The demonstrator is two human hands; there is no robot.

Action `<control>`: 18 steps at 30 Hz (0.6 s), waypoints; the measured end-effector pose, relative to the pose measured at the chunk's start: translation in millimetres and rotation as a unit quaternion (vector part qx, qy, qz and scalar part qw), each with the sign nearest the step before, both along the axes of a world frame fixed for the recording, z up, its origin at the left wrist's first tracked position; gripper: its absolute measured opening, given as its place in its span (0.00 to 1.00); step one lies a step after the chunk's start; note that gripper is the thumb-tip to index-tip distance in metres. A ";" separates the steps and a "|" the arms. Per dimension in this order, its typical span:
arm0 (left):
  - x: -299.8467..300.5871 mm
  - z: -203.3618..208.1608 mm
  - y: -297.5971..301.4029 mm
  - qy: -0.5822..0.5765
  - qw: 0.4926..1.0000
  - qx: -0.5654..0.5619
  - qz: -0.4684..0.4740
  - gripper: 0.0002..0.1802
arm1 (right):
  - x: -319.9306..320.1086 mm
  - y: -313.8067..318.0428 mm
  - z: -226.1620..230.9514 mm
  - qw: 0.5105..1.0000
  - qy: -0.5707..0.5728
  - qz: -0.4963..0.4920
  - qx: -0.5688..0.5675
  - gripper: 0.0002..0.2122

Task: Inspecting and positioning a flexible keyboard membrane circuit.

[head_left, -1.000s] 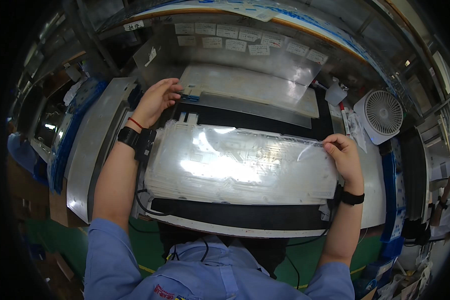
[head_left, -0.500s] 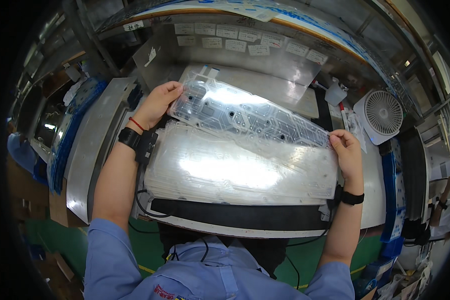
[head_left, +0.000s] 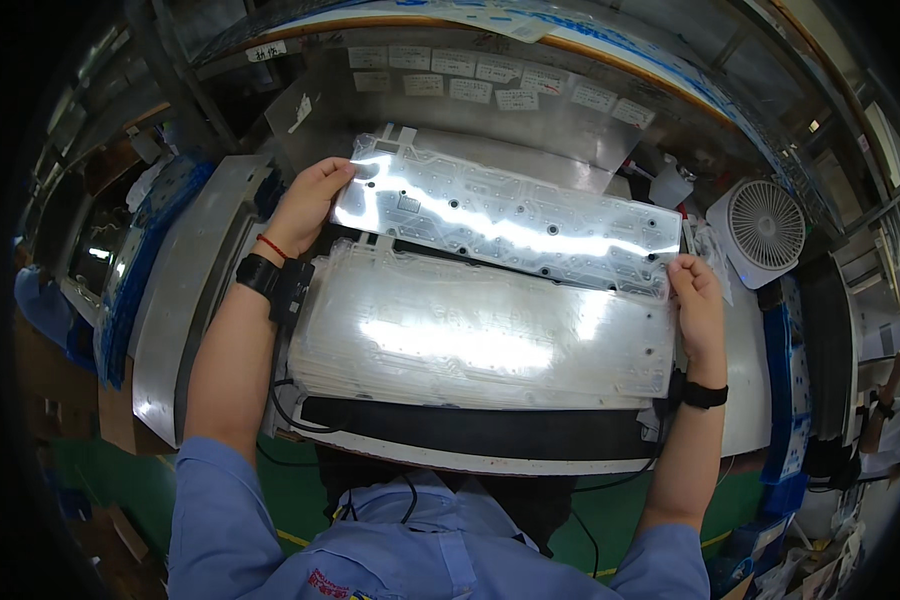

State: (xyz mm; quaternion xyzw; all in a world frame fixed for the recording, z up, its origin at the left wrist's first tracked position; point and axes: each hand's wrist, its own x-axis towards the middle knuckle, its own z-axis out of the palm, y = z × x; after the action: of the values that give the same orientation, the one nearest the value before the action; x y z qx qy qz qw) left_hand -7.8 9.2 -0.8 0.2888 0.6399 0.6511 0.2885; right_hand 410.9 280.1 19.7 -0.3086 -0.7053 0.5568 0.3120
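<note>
A long, see-through keyboard membrane (head_left: 490, 215) with printed lines and dark dots hangs tilted over the work surface, its right end lower in view. My left hand (head_left: 312, 203) pinches its left end near the upper corner, close to a short connector tail. With thumb and fingers, my right hand (head_left: 697, 300) grips the lower right corner. Nearer to me lies a thick stack of similar membranes (head_left: 470, 340), strongly reflecting the light. Just above the stack's far edge, the held membrane covers part of the surface behind.
A black mat (head_left: 470, 430) lies under the stack at the bench's front edge. At right stand a white fan (head_left: 765, 232) and a translucent bottle (head_left: 673, 186). A metal panel with paper labels (head_left: 455, 63) rises behind. Another person's arm (head_left: 885, 400) shows far right.
The held membrane has flattened out, and its right part has lifted away from the stack, baring the stack's far edge. Both hands keep their grip and have moved only slightly.
</note>
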 end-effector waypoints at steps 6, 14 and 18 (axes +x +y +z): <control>-5.3 -1.1 -5.1 0.032 0.999 -0.035 0.017 0.09 | -3.7 -6.5 6.7 1.000 -0.001 -0.014 0.008 0.06; -4.0 5.3 -6.7 -0.020 0.999 0.040 -0.026 0.11 | -1.5 -2.8 2.7 0.997 0.041 -0.052 -0.048 0.07; -3.3 5.8 -6.8 -0.031 0.997 0.051 -0.039 0.14 | -1.5 -5.2 5.8 0.998 0.014 -0.025 -0.062 0.11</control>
State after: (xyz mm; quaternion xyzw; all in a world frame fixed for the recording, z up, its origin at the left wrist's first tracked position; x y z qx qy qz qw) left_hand -11.1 2.5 4.9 0.3078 0.5846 0.6799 0.3181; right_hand 409.4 274.9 25.5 -0.3371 -0.6570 0.5960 0.3153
